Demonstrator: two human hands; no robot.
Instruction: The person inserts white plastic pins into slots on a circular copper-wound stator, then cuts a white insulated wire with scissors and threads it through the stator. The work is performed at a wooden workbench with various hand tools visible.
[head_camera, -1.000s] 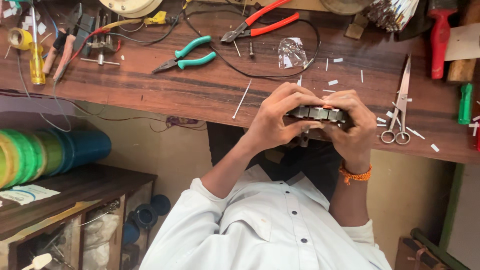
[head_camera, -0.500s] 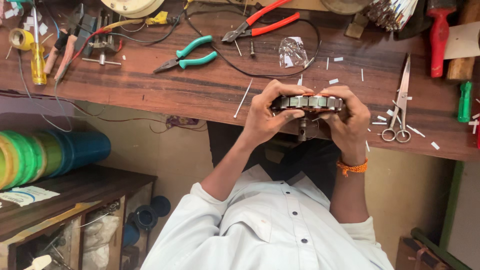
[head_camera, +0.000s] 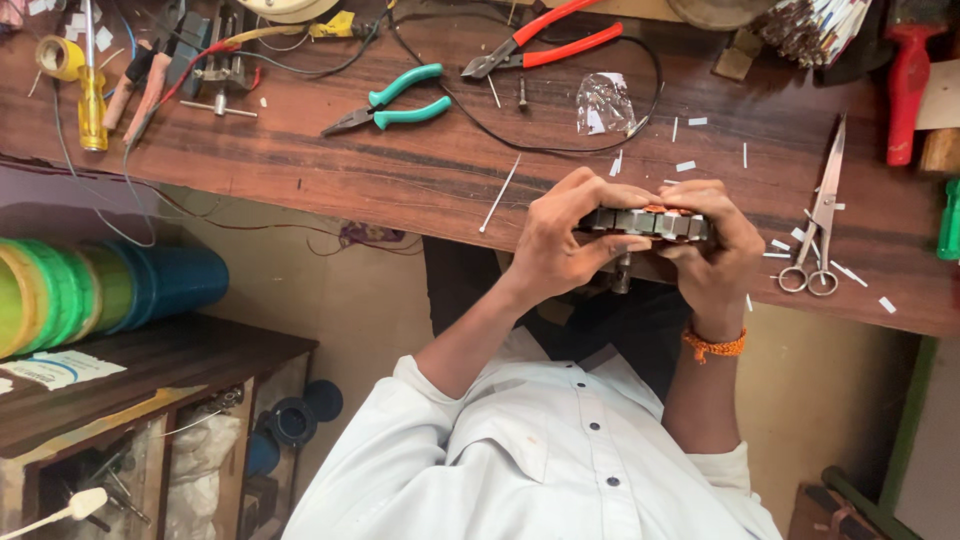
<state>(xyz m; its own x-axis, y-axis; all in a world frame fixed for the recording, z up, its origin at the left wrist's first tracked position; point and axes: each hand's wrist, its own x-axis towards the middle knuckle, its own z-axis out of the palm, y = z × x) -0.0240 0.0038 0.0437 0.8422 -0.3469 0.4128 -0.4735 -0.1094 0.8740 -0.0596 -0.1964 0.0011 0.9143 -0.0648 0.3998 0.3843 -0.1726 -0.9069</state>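
Spools (head_camera: 90, 290) of green and blue material lie on a low cabinet, far out to the side of the person's hands and below bench level. A yellow-handled screwdriver (head_camera: 90, 100) rests on the wooden bench (head_camera: 300, 165), well apart from the hands and beyond them. Teal-handled pliers (head_camera: 395, 100) lie nearer, still beyond the hands toward the bench's far side. Red-handled pliers (head_camera: 555, 40) lie farther back, almost directly beyond the hands, with a black wire (head_camera: 560, 150) looping around a clear plastic bag (head_camera: 603, 102).

One hand (head_camera: 560, 240) is clenched around one end of a grey segmented metal part (head_camera: 645, 222), thumb on top, fingers wrapped beneath. The part is held level between both hands, just over the bench's near edge, above the person's lap. A short metal stub hangs from its underside between the hands. The other hand (head_camera: 715, 250), with an orange thread band (head_camera: 713, 345) at the wrist, grips the opposite end in the same way. Which hand is the person's left cannot be told with certainty from this view.

Scissors (head_camera: 820, 225) lie just beside the banded hand on the bench, amid small white scraps (head_camera: 690, 165). A red tool handle (head_camera: 905, 80) stands beyond them.
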